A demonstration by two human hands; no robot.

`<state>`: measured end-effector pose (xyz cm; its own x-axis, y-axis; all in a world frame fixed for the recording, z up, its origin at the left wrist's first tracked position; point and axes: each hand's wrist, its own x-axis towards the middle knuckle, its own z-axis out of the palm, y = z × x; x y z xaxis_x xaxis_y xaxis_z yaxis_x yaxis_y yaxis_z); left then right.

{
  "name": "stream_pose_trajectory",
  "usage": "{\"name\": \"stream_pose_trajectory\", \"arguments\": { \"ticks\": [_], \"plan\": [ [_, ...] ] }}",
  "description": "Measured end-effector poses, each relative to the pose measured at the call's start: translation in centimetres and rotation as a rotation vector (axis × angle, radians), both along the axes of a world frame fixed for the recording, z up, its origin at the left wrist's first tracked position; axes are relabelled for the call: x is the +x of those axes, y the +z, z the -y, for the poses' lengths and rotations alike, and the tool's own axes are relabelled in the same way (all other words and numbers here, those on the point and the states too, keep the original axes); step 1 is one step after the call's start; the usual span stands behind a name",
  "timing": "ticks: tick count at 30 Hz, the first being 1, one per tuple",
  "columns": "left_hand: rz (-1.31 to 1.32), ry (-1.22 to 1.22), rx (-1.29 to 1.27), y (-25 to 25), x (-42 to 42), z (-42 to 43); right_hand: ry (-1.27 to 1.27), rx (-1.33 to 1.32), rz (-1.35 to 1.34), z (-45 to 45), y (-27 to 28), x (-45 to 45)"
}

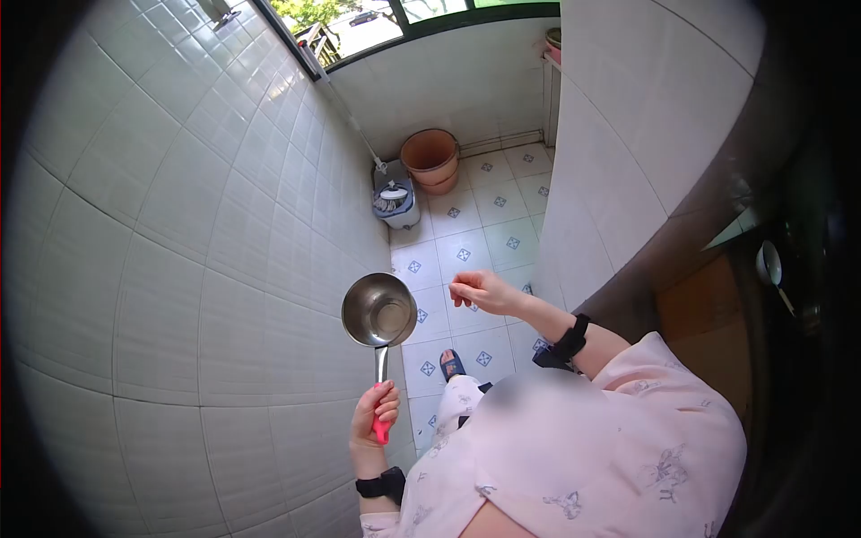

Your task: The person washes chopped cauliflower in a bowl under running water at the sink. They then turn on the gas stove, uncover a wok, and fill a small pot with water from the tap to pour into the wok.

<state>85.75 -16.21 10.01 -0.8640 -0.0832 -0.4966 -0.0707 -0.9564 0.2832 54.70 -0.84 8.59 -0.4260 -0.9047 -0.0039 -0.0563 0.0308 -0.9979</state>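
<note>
My left hand (pixel 375 412) is wrapped round the pink grip of a metal water ladle (pixel 369 300). Its round bowl points forward, away from me, with the opening facing up. Whether there is any liquid at the bottom I cannot tell. To the right of the bowl, my right hand (pixel 482 292) hangs in the air, its fingers loosely curled in, with nothing seen in them. The two hands are apart, and the right one does not touch the ladle.
A tiled wall (pixel 161 296) runs close along the left. Ahead on the patterned floor (pixel 484 251) stand a brown bucket (pixel 430 160) and a mop bucket (pixel 399 211). A white wall (pixel 646 125) is at the right; farther right lies a spoon-like utensil (pixel 769 264).
</note>
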Motion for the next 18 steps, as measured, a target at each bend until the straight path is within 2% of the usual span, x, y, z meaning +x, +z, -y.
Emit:
{"name": "stream_pose_trajectory", "arguments": {
  "ticks": [2, 5, 8, 9, 11, 13, 15, 18],
  "plan": [
    [0.006, -0.055, -0.05, 0.0, -4.8, 4.7, -0.005, 0.008, 0.047, 3.6, 0.0, -5.3],
    [0.058, -0.22, -0.122, -0.2, -12.3, 12.0, -0.199, -0.085, 0.092, 7.2, 2.6, -13.6],
    [0.062, -0.368, -0.192, 1.3, -21.6, 18.3, -0.558, -0.158, 0.352, 9.4, 6.3, -20.2],
    [0.058, -0.412, -0.212, 2.5, -24.7, 20.0, -0.609, -0.143, 0.362, 9.9, 7.1, -21.3],
    [0.042, -0.503, -0.231, 4.4, -31.2, 22.6, -0.734, -0.335, 0.583, 10.5, 8.4, -24.6],
    [0.047, -0.613, -0.276, 5.7, -36.1, 23.9, -0.778, -0.332, 0.579, 10.3, 7.5, -26.5],
    [0.03, -0.723, -0.29, 4.9, -42.9, 24.7, -0.861, -0.279, 0.545, 10.2, 6.7, -29.5],
    [0.03, -0.913, -0.35, 3.6, -53.5, 24.0, -1.011, -0.34, 0.54, 9.6, 3.7, -35.4]
  ]
}}
